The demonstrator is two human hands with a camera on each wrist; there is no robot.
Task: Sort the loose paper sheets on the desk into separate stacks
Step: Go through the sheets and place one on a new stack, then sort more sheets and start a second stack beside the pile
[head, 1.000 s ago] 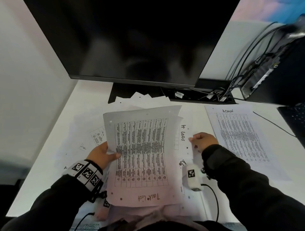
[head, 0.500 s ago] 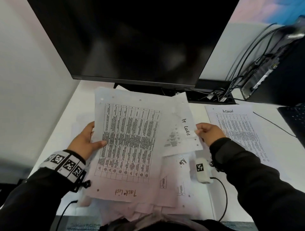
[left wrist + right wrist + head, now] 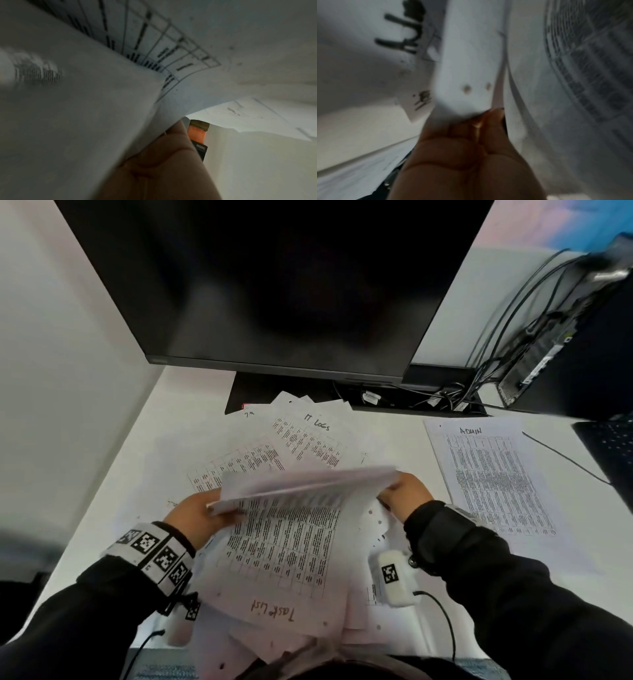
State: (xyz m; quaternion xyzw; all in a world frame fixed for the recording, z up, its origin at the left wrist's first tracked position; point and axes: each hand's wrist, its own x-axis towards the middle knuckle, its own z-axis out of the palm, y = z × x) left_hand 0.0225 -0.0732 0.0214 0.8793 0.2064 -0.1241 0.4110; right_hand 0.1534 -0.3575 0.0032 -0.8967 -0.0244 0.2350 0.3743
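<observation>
Both hands hold up a bundle of printed sheets (image 3: pixel 301 487) above the desk, its top edge bent toward me. My left hand (image 3: pixel 197 513) grips its left edge, and my right hand (image 3: pixel 402 494) pinches the right edge. The front sheet (image 3: pixel 284 546) carries a table and the red words "Task List". In the right wrist view my fingertips (image 3: pixel 489 119) pinch a punched sheet (image 3: pixel 467 75). Loose sheets lie fanned on the desk behind, one marked "IT Logs" (image 3: pixel 308 440). A separate sheet marked "Admin" (image 3: pixel 493 474) lies flat to the right.
A large black monitor (image 3: pixel 274 282) stands at the back over its base (image 3: pixel 260 392). Cables (image 3: pixel 445 398) and a dark computer case (image 3: pixel 575 344) fill the back right. A black keyboard (image 3: pixel 609 446) sits at the right edge. A white wall (image 3: pixel 51 371) bounds the left.
The sheet marked "IT Logs" left my right hand and now lies on the fanned pile behind. The held bundle came back toward me, and my right hand now pinches its right edge.
</observation>
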